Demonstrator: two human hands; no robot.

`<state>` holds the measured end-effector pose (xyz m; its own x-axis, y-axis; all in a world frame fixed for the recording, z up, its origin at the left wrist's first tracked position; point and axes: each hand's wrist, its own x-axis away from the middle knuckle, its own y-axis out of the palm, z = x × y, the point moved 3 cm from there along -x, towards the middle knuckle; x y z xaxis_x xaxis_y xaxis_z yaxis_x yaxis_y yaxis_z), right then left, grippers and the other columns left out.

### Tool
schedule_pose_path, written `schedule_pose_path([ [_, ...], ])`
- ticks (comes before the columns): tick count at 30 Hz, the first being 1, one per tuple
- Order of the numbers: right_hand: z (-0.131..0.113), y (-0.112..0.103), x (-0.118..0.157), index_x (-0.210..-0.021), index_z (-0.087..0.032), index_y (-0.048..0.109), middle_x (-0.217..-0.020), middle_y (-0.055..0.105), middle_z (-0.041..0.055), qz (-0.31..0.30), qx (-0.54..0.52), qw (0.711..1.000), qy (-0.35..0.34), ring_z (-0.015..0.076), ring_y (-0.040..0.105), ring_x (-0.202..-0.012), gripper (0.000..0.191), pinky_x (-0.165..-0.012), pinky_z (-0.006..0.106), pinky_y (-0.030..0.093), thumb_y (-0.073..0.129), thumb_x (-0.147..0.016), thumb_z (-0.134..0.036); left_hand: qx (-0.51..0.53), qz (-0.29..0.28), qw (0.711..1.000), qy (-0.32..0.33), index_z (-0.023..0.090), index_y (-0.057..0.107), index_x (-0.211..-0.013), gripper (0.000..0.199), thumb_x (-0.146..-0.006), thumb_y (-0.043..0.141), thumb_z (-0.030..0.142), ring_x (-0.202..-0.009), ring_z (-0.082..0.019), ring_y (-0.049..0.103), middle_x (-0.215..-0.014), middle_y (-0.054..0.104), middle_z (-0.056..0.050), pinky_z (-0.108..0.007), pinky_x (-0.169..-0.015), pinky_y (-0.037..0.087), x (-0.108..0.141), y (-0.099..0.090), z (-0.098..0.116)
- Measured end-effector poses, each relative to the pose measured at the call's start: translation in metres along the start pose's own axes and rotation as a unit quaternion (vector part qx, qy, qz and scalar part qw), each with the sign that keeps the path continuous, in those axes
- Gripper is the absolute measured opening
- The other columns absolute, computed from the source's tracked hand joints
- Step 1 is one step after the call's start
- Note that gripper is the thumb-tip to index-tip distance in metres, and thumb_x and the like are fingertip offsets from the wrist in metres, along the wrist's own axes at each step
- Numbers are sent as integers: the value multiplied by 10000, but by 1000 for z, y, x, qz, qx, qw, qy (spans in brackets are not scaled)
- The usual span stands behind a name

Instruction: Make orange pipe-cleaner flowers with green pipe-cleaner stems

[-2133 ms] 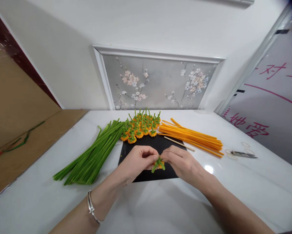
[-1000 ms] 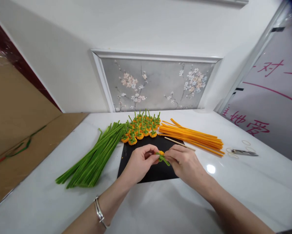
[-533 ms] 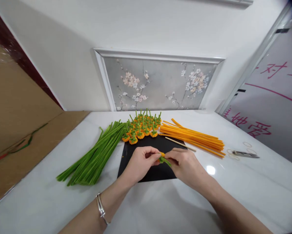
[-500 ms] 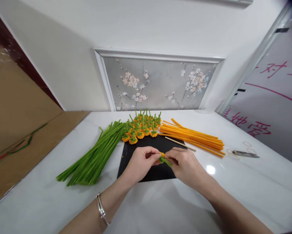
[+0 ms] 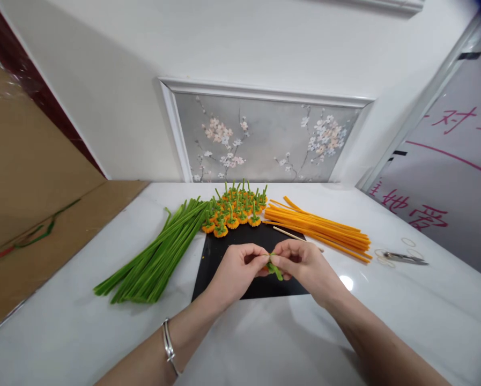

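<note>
My left hand point(image 5: 240, 268) and my right hand point(image 5: 304, 268) meet over a black mat point(image 5: 220, 279), both closed in a pinch. Between their fingertips is a small pipe-cleaner pumpkin point(image 5: 275, 269), its green part showing and its orange part mostly covered by the fingers. Behind the hands, at the mat's far edge, stand several finished orange pumpkins point(image 5: 254, 220) with green upright stems. A thin wooden stick point(image 5: 290, 234) lies at the mat's back right, just beyond my right hand.
On the left lies a bundle of green pipe cleaners point(image 5: 155, 257). Orange pipe cleaners point(image 5: 324, 228) are heaped on the right. Farther right, scissors point(image 5: 405, 258) rest beside rubber bands point(image 5: 408, 242) on the white table point(image 5: 385, 321). Cardboard point(image 5: 35, 257) borders the left side.
My right hand has turned, its thumb and finger now meeting my left fingertips. Less orange of the pumpkin shows, and its green end points down between the hands.
</note>
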<state>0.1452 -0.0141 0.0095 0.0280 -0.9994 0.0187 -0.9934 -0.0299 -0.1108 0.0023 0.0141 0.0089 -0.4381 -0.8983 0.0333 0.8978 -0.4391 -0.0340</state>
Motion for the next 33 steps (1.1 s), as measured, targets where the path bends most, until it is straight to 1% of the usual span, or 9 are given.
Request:
schedule_pose_path([
  [2,1,0,-1,-786,-150,604,-610,597,-8,-6,-26,1000,14,112,545,-549,321,-553,252,479,707,-670,-431,8,3,1000,-5,123,681,-722,176,-751,655,294,-668,-132,622,-709,646,-25,-280,-708,555,0,0,-1],
  [4,3,-2,-1,-795,-148,615,-622,612,-2,-9,-29,1000,10,113,551,-552,331,-572,264,492,717,-662,-434,14,2,1000,-11,121,680,-729,192,-743,667,312,-692,-148,638,-724,652,-32,-297,-722,559,-1,0,-3],
  [10,2,-4,-1,-832,-151,637,-627,585,-10,-8,38,998,-54,105,518,-571,194,-561,241,451,604,-777,-334,26,0,999,-27,113,684,-731,216,-734,689,329,-712,-151,641,-731,661,-41,-281,-718,560,0,2,-2],
  [14,-3,-3,0,-838,-161,656,-682,599,0,-19,67,995,-77,104,518,-588,188,-561,234,460,565,-802,-322,55,6,998,-36,112,684,-720,236,-710,717,346,-657,-121,621,-718,650,-35,-263,-694,556,0,-1,-1],
  [17,-4,-3,-1,-842,-164,659,-695,616,1,-38,66,995,-70,107,535,-599,185,-558,231,476,590,-776,-322,47,7,998,-37,114,683,-701,244,-693,732,353,-618,-113,611,-674,648,-34,-240,-643,544,-1,-4,-3],
  [23,1,-3,-3,-762,-159,635,-629,597,-16,-33,24,998,-48,103,552,-567,152,-569,238,497,636,-731,-308,31,-31,997,-61,115,689,-679,238,-709,715,350,-602,-110,620,-658,672,-49,-211,-604,521,0,-1,-4],
  [27,6,-4,-3,-791,-167,634,-699,606,-10,-28,10,999,-35,117,601,-608,143,-609,253,526,625,-745,-302,32,-14,997,-63,114,690,-693,202,-724,700,313,-598,-105,616,-671,683,-50,-204,-599,516,0,-1,-5],
  [30,5,-6,0,-795,-186,642,-695,606,-8,-15,103,992,-75,121,582,-600,87,-582,242,493,579,-785,-246,4,-3,999,-53,114,692,-707,177,-747,673,285,-596,-101,607,-658,671,-42,-198,-591,510,-1,-2,-6],
  [33,-1,-8,4,-732,-205,653,-677,617,-4,20,245,958,-145,127,544,-607,123,-579,237,433,551,-794,-175,-16,3,999,-43,116,690,-705,172,-758,655,275,-589,-101,600,-638,651,-31,-201,-584,508,-1,-1,-6],
])
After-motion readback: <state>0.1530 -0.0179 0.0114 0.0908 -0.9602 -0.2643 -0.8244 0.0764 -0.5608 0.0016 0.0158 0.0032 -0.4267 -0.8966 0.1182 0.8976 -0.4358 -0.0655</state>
